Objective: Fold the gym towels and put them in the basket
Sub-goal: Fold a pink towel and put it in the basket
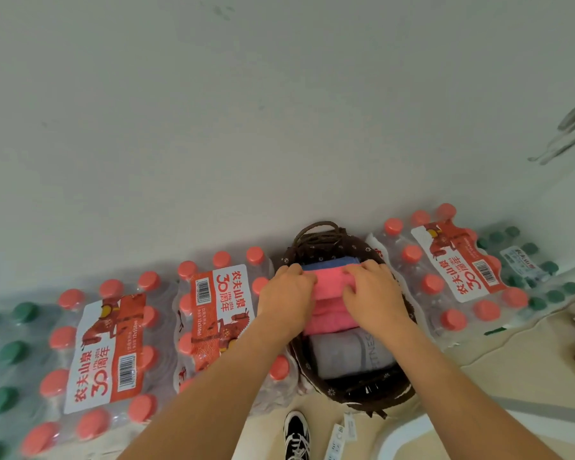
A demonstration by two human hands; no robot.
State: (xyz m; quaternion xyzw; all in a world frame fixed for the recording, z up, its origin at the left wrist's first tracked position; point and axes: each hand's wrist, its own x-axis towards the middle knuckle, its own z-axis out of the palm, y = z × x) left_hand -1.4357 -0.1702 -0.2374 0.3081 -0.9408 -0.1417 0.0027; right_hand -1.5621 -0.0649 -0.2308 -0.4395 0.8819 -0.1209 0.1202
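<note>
Two hands in view, both down in the basket. Left hand and right hand each curl fingers over the ends of one pink towel, gripping it between them at the basket's middle.

Towels counted in basket: four folded. Blue towel at the 12 o'clock end, just beyond the held pink one. Second pink towel directly below the held one, touching it. Grey towel at the 6 o'clock end, with lettering on its right edge, too cropped to read.

Basket: one, dark brown, oval, lined with dark fabric bearing small white flowers; rope handle at its 12 o'clock rim.

Shrink-wrapped water packs: three with red caps. One at 9 o'clock of the basket, touching it; one further out at 9 o'clock; one at 2 o'clock. Green-capped packs at least two: far 9 o'clock edge and far 3 o'clock.

One black-and-white shoe at 6 o'clock on a pale beige floor. Plain off-white wall behind the packs. Grey metal fitting on the wall at 2 o'clock, blurred.
</note>
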